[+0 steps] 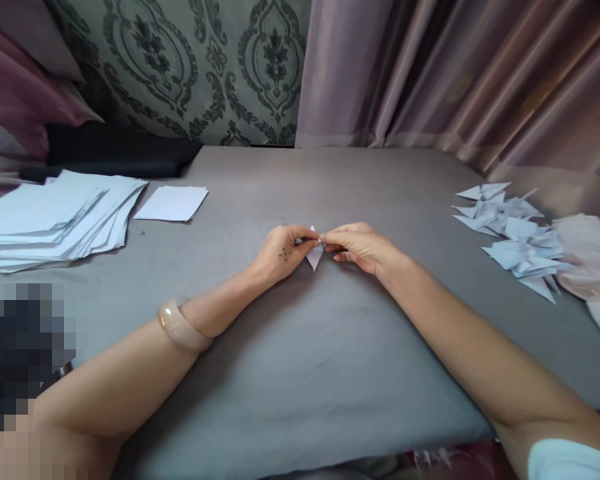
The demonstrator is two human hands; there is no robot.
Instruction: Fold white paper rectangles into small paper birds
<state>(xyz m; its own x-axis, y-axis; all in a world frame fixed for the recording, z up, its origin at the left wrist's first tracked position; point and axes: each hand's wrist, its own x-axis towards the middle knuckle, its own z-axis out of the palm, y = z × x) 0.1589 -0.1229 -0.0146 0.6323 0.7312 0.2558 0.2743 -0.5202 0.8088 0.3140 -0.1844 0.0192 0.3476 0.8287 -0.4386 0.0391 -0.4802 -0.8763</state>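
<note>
A small folded piece of white paper (315, 259) is held between my hands above the middle of the grey cloth. One pointed end shows below the fingers and a small tip sticks up above them. My left hand (285, 252) pinches it from the left with thumb and fingertips. From the right, my right hand (361, 247) has its thumb and index finger closed on the paper's edge, the other fingers curled loosely. The fingers hide the centre of the fold.
A large stack of white sheets (55, 220) lies at the left, with a smaller stack of square paper (173, 203) beside it. Several folded paper pieces (517, 230) are heaped at the right, near a whitish cloth (583, 247). Behind the grey-covered surface (280, 400) hangs a curtain (360, 73).
</note>
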